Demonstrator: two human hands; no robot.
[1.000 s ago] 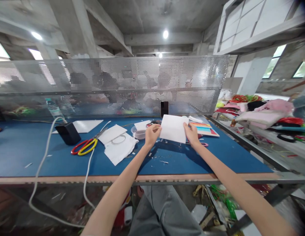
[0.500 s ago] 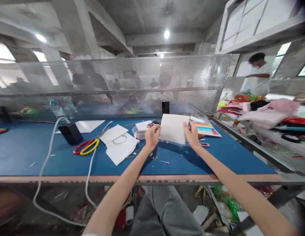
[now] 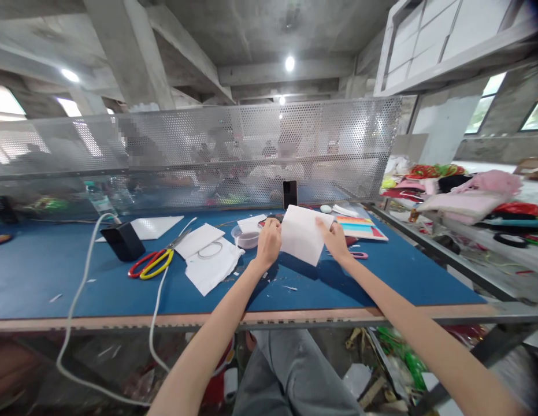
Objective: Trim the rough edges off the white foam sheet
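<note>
A square white sheet of paper or thin card (image 3: pixel 300 236) is held up above the table, tilted with one corner pointing down. My right hand (image 3: pixel 337 240) grips its right side, thumb on the near face and fingers behind. At the left edge, my left hand (image 3: pixel 269 242) is closed with curled fingers, its fingertips partly hidden. A white round container (image 3: pixel 246 238) stands just beyond my left hand. Close to my right wrist lies a pink-handled tool (image 3: pixel 359 255). Behind the sheet a phone (image 3: pixel 290 194) stands upright.
Scissors with red and yellow handles (image 3: pixel 151 263) lie left of loose white sheets (image 3: pixel 210 271). A black box (image 3: pixel 122 241) and a white cable (image 3: pixel 78 300) are farther left. A colourful card (image 3: pixel 359 227) lies right. A perforated metal screen (image 3: pixel 251 150) borders the table's back.
The white sheet has tilted, its lower corner swinging down. My left hand has curled more tightly at its edge. The person at the far right is out of view.
</note>
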